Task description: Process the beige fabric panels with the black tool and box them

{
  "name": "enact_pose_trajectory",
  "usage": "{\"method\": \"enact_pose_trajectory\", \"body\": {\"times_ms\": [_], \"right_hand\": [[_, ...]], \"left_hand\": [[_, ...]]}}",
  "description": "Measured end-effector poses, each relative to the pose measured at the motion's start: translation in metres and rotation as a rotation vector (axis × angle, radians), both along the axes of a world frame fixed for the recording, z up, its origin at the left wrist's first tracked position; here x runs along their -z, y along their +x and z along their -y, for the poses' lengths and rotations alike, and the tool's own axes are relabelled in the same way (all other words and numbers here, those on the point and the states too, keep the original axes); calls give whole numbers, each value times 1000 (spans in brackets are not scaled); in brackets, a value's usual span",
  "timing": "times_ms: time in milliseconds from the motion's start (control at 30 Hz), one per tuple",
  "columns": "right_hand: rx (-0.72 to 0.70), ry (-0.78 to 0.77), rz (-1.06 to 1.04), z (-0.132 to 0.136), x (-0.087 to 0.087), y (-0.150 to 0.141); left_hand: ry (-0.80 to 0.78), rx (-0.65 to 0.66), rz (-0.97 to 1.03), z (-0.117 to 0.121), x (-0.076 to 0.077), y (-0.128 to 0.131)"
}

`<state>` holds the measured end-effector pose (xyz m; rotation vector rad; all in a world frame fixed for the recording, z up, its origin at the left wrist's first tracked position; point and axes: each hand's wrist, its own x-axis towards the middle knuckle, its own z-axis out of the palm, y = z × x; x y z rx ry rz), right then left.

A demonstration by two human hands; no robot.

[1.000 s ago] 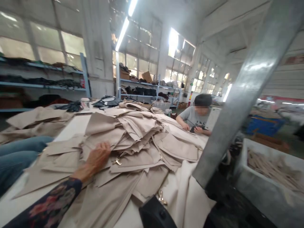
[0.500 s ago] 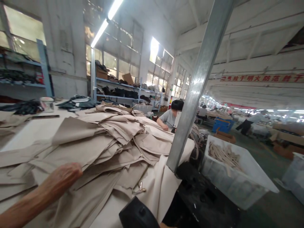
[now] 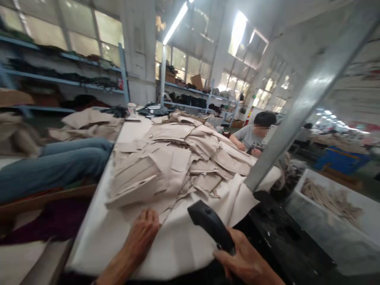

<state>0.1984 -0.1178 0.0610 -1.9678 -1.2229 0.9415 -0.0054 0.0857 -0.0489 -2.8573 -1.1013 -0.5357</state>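
Our left hand flat on near edge of beige fabric pieces, grip unclear; right hand closed round black tool over bench.

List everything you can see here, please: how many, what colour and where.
Cloth pieces: many, beige, heaped on table
Table: one, white, centre
Handheld tool: one, black, in right hand
Post: one, grey metal, right of heap
Person: one, grey shirt, beyond heap
Jeans-clad legs: two, blue, left of table
Shelving: several levels, light blue, by windows
Bin: one, whitish, right, holding beige strips
Purple cloth: lower left, count unclear
Tube light: white, overhead, count unclear
Left hand: one, bare, on cloth
Right hand: one, bare, lower right
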Motion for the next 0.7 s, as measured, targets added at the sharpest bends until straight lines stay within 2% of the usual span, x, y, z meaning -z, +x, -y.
{"method": "enact_pose_trajectory", "body": {"times_ms": [67, 167, 300, 367, 433, 500, 600, 667, 700], "right_hand": [[-73, 5, -29, -11, 1, -6], [-164, 17, -57, -29, 5, -17], [-198, -4, -42, -49, 8, -31], [-201, -27, -30, -56, 8, -35], [-212, -31, -17, -62, 8, -38], [-220, -26, -7, -67, 8, -39], [-211, -44, -10, -71, 10, -37], [-203, -62, -16, -71, 11, -34], [-203, -66, -18, -70, 12, -33]], "left_hand": [[-170, 17, 160, 0, -12, -21], [-303, -160, 347, -20, -17, -57], [-284, -485, 514, -52, -19, -82], [-175, -635, 618, -64, -20, -86], [-75, -723, 722, -72, -20, -91], [-142, -652, 775, -75, -19, -96], [-280, -348, 767, -65, -18, -99], [-232, -193, 793, -52, -24, -94], [-197, -171, 825, -47, -29, -90]]}}
